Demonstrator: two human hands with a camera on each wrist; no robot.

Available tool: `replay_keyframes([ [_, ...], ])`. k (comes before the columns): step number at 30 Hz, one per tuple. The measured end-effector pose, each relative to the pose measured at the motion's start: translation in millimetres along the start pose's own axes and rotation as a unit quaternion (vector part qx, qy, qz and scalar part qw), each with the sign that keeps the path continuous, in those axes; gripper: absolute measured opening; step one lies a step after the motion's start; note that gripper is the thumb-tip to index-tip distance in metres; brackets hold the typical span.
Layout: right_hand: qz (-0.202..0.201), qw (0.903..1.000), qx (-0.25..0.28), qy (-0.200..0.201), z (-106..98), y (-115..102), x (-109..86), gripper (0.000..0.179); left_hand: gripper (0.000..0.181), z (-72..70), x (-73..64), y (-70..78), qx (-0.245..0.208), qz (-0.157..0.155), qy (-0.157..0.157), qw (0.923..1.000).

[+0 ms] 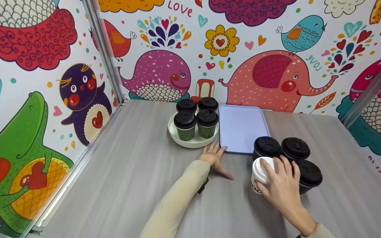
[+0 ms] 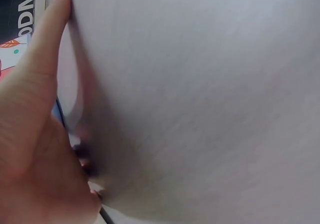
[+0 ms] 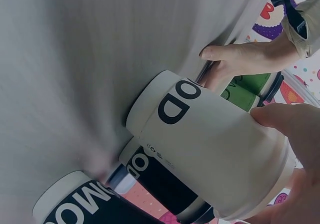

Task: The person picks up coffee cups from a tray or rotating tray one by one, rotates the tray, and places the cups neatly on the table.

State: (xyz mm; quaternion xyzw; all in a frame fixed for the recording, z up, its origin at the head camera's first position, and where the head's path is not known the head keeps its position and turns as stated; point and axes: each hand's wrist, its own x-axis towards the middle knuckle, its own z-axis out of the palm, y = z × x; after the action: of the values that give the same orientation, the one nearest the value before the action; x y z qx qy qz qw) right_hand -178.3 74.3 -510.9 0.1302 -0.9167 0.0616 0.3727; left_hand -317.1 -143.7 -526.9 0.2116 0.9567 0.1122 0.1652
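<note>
My right hand grips a white cup around its upper part, thumb on one side and fingers on the other. The cup's white lid shows between the fingers, and dark letters mark its side. Close beside it are three dark cups with black lids, with white lettering in the right wrist view. My left hand rests on the table with its fingers spread, thumb pointing to the right. Its fingertips lie close to a round white plate and the near left corner of a lavender tray.
On the plate stand several green cups with black lids. The tray lies flat between the plate and the dark cups. Printed wall panels border the grey table at the back and left.
</note>
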Motion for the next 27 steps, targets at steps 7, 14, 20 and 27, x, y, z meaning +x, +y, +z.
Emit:
replay_keyframes([
  [7, 0.003, 0.9999, -0.009, -0.002, -3, 4, -1.1, 0.067, 0.128, 12.6, 17.5, -7.0, 0.002, -0.002, -0.003, 1.0],
  [14, 0.015, 0.9995, -0.019, -0.021, -6, 7, -1.2, 0.069, 0.129, 15.7, 22.7, -9.7, 0.001, 0.003, 0.002, 1.0],
  [20, 0.019, 0.9993, -0.018, -0.025, -9, 7, -2.2, 0.069, 0.128, 8.0, 14.3, -6.1, -0.005, 0.0, -0.014, 0.9999],
  [27, 0.022, 0.999, -0.02, -0.034, -10, 7, -2.5, 0.069, 0.129, 9.2, 15.3, -5.8, -0.002, 0.006, -0.008, 0.9999],
])
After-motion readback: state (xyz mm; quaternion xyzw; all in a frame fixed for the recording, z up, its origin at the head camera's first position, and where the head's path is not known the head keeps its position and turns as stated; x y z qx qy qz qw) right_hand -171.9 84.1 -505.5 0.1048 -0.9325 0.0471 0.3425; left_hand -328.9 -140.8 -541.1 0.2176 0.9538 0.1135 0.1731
